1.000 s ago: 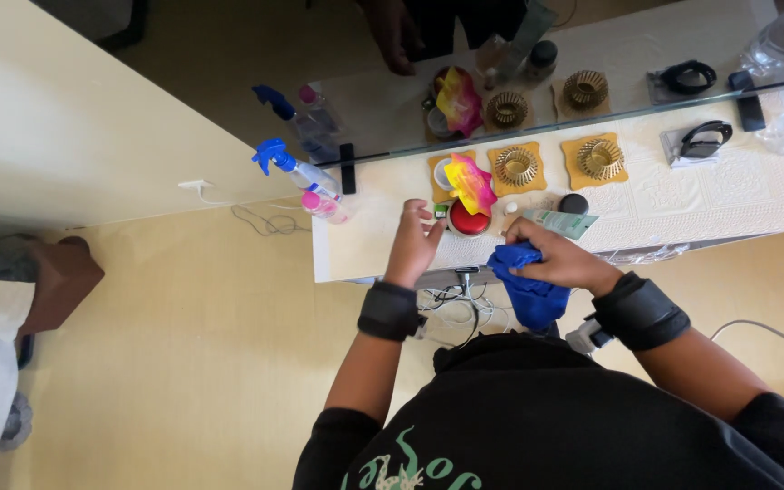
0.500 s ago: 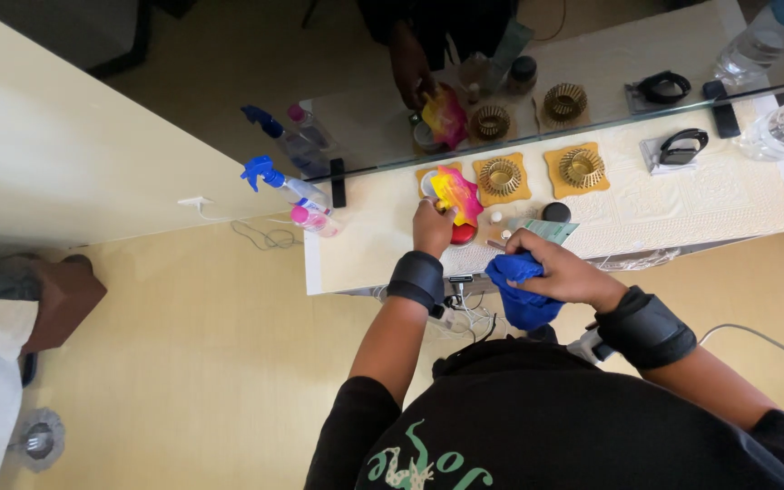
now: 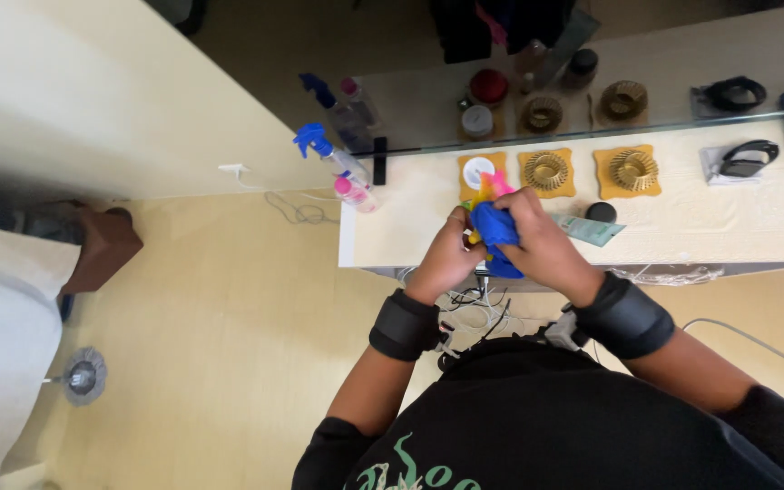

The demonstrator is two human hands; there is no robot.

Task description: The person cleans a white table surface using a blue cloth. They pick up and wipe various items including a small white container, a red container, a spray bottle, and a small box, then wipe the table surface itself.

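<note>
Left hand [image 3: 446,257] and right hand [image 3: 537,240] clutching blue cloth [image 3: 497,229] around colourful object [image 3: 490,188], spray bottle [image 3: 330,156] nearby

We hold both forearms forward, each banded at the wrist by a black cuff. Our left hand [image 3: 446,254] and right hand [image 3: 537,240] meet close together, fingers curled inward in a closed grasp, knuckles facing up.

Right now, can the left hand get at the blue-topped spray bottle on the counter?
Probably not without letting go. The left hand is busy gripping the yellow-pink object that the right hand rubs with a blue cloth. The path to the spray bottle itself looks unobstructed.
</note>
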